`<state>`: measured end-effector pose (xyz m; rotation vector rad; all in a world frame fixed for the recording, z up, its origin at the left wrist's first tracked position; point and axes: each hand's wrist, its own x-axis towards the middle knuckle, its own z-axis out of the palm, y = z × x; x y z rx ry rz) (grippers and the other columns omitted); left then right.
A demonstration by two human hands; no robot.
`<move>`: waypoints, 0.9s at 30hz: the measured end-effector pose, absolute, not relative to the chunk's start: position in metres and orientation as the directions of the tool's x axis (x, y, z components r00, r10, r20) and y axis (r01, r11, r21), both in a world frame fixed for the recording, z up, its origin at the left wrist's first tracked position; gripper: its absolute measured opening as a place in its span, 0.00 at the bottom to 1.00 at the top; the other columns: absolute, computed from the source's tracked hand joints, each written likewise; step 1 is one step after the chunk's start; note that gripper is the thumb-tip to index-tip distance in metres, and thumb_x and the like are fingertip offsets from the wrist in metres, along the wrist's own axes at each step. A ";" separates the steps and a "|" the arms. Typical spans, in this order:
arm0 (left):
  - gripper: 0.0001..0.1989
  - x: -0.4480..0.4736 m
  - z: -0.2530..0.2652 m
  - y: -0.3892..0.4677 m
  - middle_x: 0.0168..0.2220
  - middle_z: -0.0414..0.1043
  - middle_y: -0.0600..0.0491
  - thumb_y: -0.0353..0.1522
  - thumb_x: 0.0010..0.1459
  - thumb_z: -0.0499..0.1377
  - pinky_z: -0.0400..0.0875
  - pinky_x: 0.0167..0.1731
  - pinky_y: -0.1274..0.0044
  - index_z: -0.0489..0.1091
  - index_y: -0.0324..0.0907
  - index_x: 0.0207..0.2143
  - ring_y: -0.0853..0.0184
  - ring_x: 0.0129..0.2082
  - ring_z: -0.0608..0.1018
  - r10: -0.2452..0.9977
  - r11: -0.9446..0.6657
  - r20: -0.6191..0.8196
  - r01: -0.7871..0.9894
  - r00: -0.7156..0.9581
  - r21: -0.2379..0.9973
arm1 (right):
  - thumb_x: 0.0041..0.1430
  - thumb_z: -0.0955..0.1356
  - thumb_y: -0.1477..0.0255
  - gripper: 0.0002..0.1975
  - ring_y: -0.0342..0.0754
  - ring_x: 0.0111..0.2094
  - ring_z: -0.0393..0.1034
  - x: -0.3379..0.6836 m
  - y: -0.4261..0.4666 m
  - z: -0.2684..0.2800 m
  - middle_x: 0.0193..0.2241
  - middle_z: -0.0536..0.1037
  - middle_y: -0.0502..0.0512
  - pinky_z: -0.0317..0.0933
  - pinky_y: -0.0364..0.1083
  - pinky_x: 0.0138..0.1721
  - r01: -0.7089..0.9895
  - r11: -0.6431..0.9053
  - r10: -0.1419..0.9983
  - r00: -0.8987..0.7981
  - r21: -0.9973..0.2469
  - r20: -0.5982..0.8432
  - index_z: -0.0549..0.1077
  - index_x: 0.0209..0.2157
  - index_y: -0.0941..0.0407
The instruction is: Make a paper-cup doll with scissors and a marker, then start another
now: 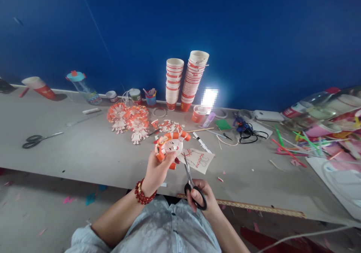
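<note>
Paper doll with white round face and orange curled-strip hair [170, 144]: held above the table [118, 166], pinched between thumb and fingers of the left hand [158, 167]. A bracelet of dark red beads [143, 193] is worn on that wrist.

White paper piece with red-and-black drawn figure [202, 160]: extended rightward from beneath the face; whether it is joined there cannot be told.

Black-handled metal scissors [188, 173]: gripped by the handle loops in the right hand [203, 193], blades pointed up at the left edge of the drawn paper; contact cannot be made out.

Orange-and-white paper dolls [127, 119]: grouped on the table, left of and beyond the held doll.

Two tall stacks of red-and-white paper cups [174, 84]: stood upright near the blue wall [135, 31], the right stack tilted.

Second black-handled scissors [38, 139]: laid flat at far left.

Purple-capped glue stick [209, 120]: leaned beside a single red-and-white cup [198, 114].
</note>
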<state>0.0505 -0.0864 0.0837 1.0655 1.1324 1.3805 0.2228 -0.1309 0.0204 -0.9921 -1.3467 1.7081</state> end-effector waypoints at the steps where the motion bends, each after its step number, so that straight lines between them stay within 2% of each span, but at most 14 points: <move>1: 0.10 0.051 0.082 -0.087 0.29 0.77 0.50 0.36 0.57 0.61 0.74 0.28 0.79 0.75 0.38 0.33 0.68 0.27 0.77 0.994 -0.048 0.031 -0.173 -0.102 0.984 | 0.50 0.67 0.42 0.32 0.38 0.11 0.50 0.223 -0.130 0.020 0.08 0.63 0.47 0.43 0.41 0.17 -0.089 -0.181 0.893 -0.432 -0.979 -0.125 0.64 0.15 0.57; 7: 0.10 0.051 0.076 -0.088 0.28 0.76 0.51 0.37 0.58 0.61 0.73 0.25 0.80 0.74 0.38 0.32 0.68 0.27 0.77 0.996 -0.035 0.020 -0.175 -0.089 0.984 | 0.50 0.68 0.43 0.31 0.37 0.11 0.50 0.222 -0.127 0.021 0.08 0.63 0.47 0.42 0.41 0.16 -0.069 -0.174 0.892 -0.434 -0.982 -0.128 0.64 0.16 0.57; 13: 0.10 0.051 0.081 -0.088 0.32 0.77 0.50 0.36 0.58 0.61 0.75 0.30 0.77 0.75 0.38 0.37 0.65 0.31 0.78 0.995 -0.054 0.039 -0.168 -0.091 0.984 | 0.49 0.67 0.42 0.31 0.37 0.11 0.48 0.221 -0.126 0.022 0.08 0.61 0.45 0.41 0.41 0.16 -0.064 -0.163 0.897 -0.425 -0.985 -0.120 0.63 0.17 0.56; 17: 0.11 0.049 0.083 -0.089 0.33 0.79 0.48 0.36 0.58 0.60 0.76 0.32 0.77 0.76 0.38 0.36 0.63 0.33 0.79 0.996 -0.051 0.042 -0.123 -0.074 0.991 | 0.50 0.67 0.42 0.31 0.37 0.12 0.47 0.222 -0.124 0.026 0.09 0.59 0.45 0.40 0.41 0.16 -0.010 -0.122 0.901 -0.421 -0.992 -0.107 0.61 0.16 0.56; 23: 0.09 0.046 0.088 -0.086 0.27 0.74 0.52 0.36 0.58 0.59 0.72 0.24 0.80 0.74 0.39 0.32 0.67 0.27 0.75 0.997 -0.057 0.054 -0.043 -0.060 0.997 | 0.49 0.65 0.40 0.31 0.38 0.14 0.45 0.226 -0.123 0.029 0.11 0.55 0.43 0.38 0.41 0.16 0.104 -0.073 0.908 -0.404 -0.992 -0.109 0.57 0.18 0.54; 27: 0.08 0.044 0.093 -0.085 0.26 0.71 0.54 0.35 0.59 0.58 0.71 0.26 0.80 0.73 0.39 0.31 0.69 0.26 0.73 0.997 -0.076 0.076 0.016 -0.030 0.997 | 0.50 0.65 0.40 0.31 0.39 0.16 0.46 0.228 -0.123 0.028 0.13 0.54 0.44 0.39 0.41 0.16 0.151 -0.030 0.922 -0.378 -0.988 -0.086 0.56 0.18 0.54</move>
